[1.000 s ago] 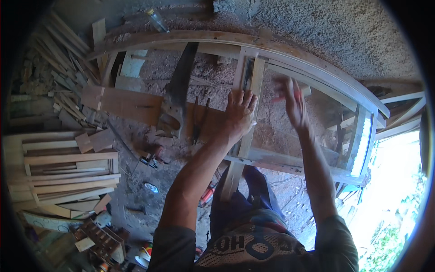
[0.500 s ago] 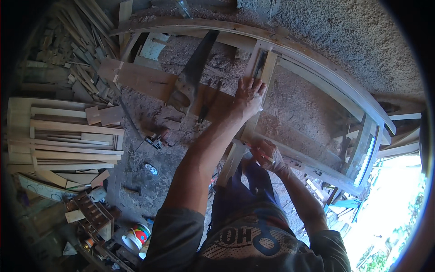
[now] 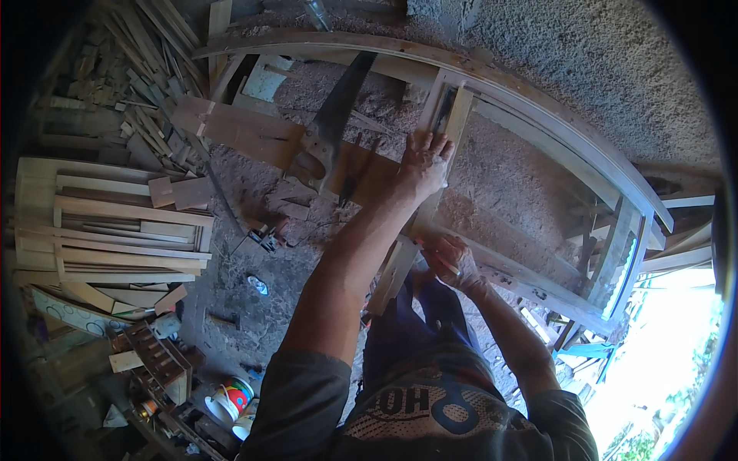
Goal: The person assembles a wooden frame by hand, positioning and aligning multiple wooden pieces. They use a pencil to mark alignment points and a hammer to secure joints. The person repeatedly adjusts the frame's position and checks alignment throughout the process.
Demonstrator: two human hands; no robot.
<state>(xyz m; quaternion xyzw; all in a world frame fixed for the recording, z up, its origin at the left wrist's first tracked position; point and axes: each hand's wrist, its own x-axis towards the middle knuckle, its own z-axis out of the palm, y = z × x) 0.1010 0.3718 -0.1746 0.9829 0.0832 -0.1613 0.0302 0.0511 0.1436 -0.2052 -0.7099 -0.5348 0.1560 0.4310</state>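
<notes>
A pale wooden strip [image 3: 459, 115] lies across a wooden frame [image 3: 538, 92] with a long curved far rail. My left hand [image 3: 425, 163] is closed over this strip, fingers bent around its edge. Nearer my body, my right hand [image 3: 452, 261] pinches a slim reddish pencil [image 3: 455, 270] beside the strip's near end. A short wooden piece [image 3: 393, 275] sticks out toward me, left of the right hand. To the left of my left hand, a handsaw [image 3: 329, 123] with a wooden handle rests across a brown board [image 3: 250, 129].
Stacked slats and panels [image 3: 127, 223] stand at the left, below a heap of offcuts [image 3: 142, 92]. A clamp-like metal tool [image 3: 265, 238] and a small white item [image 3: 257, 285] lie on the dusty floor. A colourful bucket [image 3: 231, 399] is at lower left; a rough wall [image 3: 607, 69] rises beyond.
My left fingers are bent more tightly over the strip. My right hand and the pencil have shifted only slightly; the whole view has moved a little.
</notes>
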